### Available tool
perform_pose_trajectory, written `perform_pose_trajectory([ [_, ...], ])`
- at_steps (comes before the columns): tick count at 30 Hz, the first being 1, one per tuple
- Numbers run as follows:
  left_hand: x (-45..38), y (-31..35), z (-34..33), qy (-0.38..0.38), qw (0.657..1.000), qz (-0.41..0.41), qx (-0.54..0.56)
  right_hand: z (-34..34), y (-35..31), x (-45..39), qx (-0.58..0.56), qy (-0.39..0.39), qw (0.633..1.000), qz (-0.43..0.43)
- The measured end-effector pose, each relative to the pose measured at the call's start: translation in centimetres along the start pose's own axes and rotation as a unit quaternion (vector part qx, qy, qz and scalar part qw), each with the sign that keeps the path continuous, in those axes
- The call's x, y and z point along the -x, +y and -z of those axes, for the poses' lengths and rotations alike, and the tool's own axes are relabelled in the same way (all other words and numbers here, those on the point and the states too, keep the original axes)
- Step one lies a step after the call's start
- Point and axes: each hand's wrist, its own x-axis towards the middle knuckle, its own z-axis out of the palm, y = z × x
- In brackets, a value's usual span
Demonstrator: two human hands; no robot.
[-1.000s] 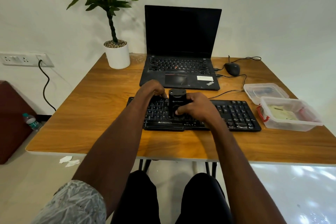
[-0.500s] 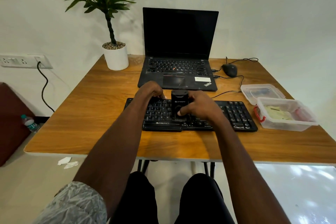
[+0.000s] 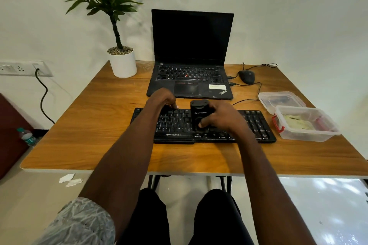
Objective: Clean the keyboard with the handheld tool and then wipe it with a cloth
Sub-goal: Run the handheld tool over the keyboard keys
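- I am looking down at a black keyboard [image 3: 203,125] lying on a wooden counter [image 3: 99,117], its long axis running left to right across my view.
- My right hand [image 3: 221,118] is gripping a black handheld tool [image 3: 200,113], fingers curled round its body and thumb pressing its front; the tool is standing upright on the keys near the middle of the keyboard.
- My left hand [image 3: 162,98] is resting on the keyboard's far edge, left of the tool, fingers curled down onto the top rows; it seems to be steadying the board and is holding nothing that I can see.
- The keys to the right of the tool, out to the number pad, are lying beyond my right hand, so I judge the coming sweep runs along the keyboard's long axis, and the right hand is the nearer one for it.
- A clear plastic box [image 3: 306,123] is sitting just right of the keyboard with something pale inside, possibly the cloth; I cannot tell for certain.
- An open laptop [image 3: 191,55] is standing behind the keyboard, and a potted plant [image 3: 121,61] is standing behind and to its left.
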Motion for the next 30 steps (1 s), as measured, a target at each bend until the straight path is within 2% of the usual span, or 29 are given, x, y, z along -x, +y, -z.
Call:
perform_pose_trajectory([
  [3,0.1,0.0,-0.1,0.014,1.0,-0.004,0.004,2.4,1.2,0.6,-0.023,0.009,0.999,-0.044],
  [7,-0.1,0.3,-0.5,0.052,0.998,-0.025,-0.003,4.7,2.5,1.3,0.07,0.073,0.993,-0.063],
  [12,0.1,2.1,-2.1,0.096,0.992,-0.084,0.014,0.7,0.0,0.8,-0.018,0.01,1.0,-0.008],
  [14,0.1,2.7,-2.8,0.105,0.99,-0.095,0.023,0.2,0.0,0.6,-0.042,0.009,0.999,-0.003],
  [16,-0.1,2.9,-3.0,0.091,0.991,-0.091,0.048,1.4,0.7,0.7,-0.026,0.03,0.999,-0.021],
  [20,-0.1,2.8,-2.7,0.044,0.994,-0.078,0.062,4.0,2.3,1.1,0.082,0.092,0.989,-0.081],
  [23,0.1,3.2,-2.4,0.03,0.995,-0.077,0.047,2.7,0.9,0.9,0.123,0.103,0.985,-0.059],
  [27,-0.1,4.0,-2.0,0.053,0.996,-0.068,-0.029,-0.9,-1.5,-0.2,0.047,0.029,0.998,0.005],
  [30,0.0,4.2,-1.8,0.019,0.996,-0.063,-0.06,-0.1,-0.9,-0.2,0.005,0.025,0.999,-0.023],
])
